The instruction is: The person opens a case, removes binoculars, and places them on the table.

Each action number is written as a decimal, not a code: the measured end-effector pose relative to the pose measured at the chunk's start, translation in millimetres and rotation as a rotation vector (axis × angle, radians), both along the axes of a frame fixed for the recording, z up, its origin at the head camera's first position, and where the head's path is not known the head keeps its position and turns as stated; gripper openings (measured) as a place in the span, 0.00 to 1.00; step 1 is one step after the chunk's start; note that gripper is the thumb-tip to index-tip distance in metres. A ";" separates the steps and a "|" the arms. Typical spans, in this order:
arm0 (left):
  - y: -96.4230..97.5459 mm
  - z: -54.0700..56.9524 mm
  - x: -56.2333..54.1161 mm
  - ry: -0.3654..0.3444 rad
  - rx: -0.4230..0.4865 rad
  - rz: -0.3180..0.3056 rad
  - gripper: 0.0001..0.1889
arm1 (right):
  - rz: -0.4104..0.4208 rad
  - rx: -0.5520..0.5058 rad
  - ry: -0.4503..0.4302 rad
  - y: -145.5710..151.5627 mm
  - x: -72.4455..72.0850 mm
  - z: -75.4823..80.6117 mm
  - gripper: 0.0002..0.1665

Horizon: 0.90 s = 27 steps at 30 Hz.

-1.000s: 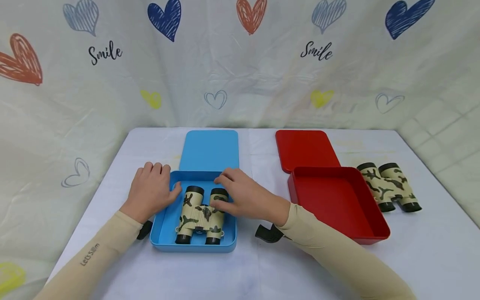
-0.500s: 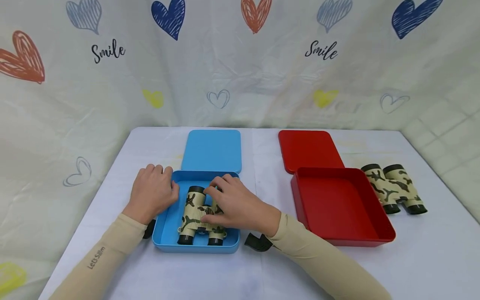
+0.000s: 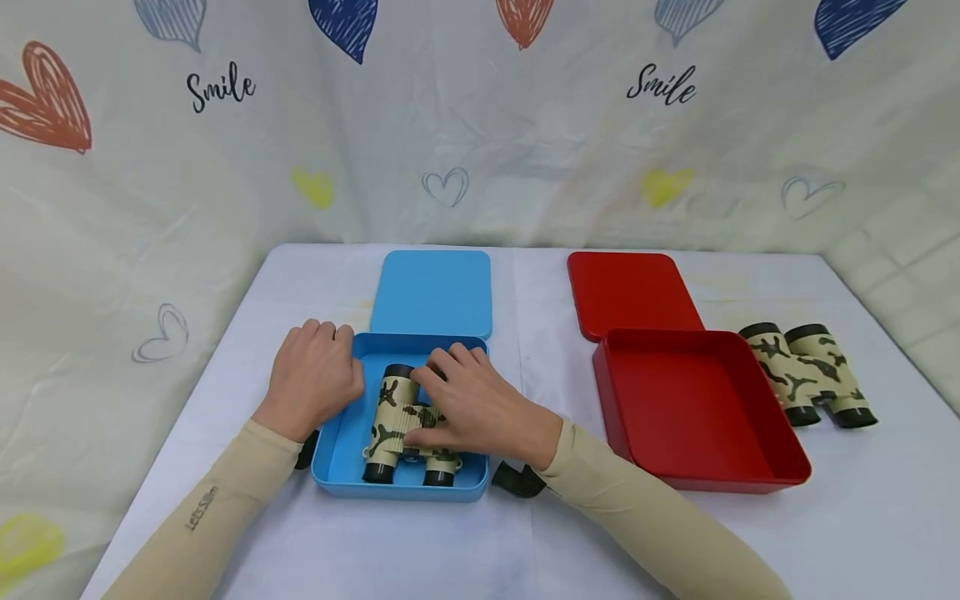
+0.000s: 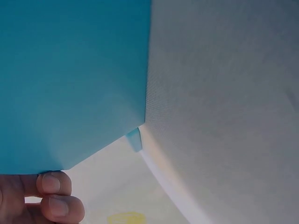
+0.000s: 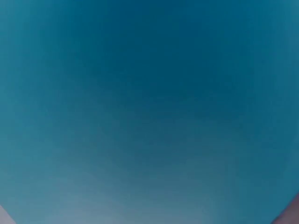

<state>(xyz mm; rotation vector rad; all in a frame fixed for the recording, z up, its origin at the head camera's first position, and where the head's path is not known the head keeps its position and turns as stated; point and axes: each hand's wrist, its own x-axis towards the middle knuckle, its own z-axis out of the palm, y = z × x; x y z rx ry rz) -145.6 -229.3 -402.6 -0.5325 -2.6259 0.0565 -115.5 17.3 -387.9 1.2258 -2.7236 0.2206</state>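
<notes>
Camouflage-patterned binoculars (image 3: 388,412) lie inside a blue box (image 3: 401,492), eyecups toward the near wall. My right hand (image 3: 483,408) grips their right barrel, thumb across the middle bridge, and covers much of that barrel. At the box's upper left rim, my left hand (image 3: 311,379) pinches the wall with its thumb on the inner side. The left wrist view shows curled fingertips (image 4: 55,183) against the lower edge of the blue wall. Blue plastic fills nearly all of the right wrist view, where the fingers are hidden.
Behind the blue box lies its flat blue lid (image 3: 433,292). To the right stands an open red box (image 3: 701,483), with a red lid (image 3: 633,292) behind it. A second pair of camouflage binoculars (image 3: 813,375) rests beside the red box on the white-covered table (image 3: 585,542).
My right hand has lowered from above the binoculars onto their right barrel. The left thumb has closed in on the box's rim. The head view has tilted slightly downward.
</notes>
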 end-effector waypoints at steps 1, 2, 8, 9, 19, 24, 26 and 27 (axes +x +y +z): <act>0.6 0.6 -0.3 -0.002 -0.003 0.001 0.09 | -0.004 0.004 0.000 0.2 -0.3 0.2 0.42; 1.0 1.1 -0.4 -0.005 -0.007 0.005 0.09 | -0.007 0.006 0.002 0.3 -0.4 0.6 0.43; 2.0 0.9 0.1 0.004 -0.006 0.018 0.10 | -0.010 0.026 -0.014 -1.1 0.5 0.3 0.49; 2.0 0.5 0.2 0.013 -0.004 0.016 0.10 | -0.009 0.029 -0.016 -1.4 0.9 0.0 0.50; 3.0 -1.0 0.2 0.089 -0.009 -0.005 0.11 | 0.020 0.067 0.085 -4.0 4.5 -5.5 0.52; 3.3 -0.3 0.3 0.063 -0.021 0.010 0.11 | 0.028 0.101 0.067 -4.9 4.7 -7.8 0.48; 3.3 -0.3 0.6 0.057 -0.028 0.013 0.11 | 0.033 0.109 0.061 -5.3 5.1 -8.3 0.47; 3.4 -0.3 0.7 0.056 -0.031 0.014 0.12 | 0.037 0.111 0.061 -5.4 5.3 -8.3 0.46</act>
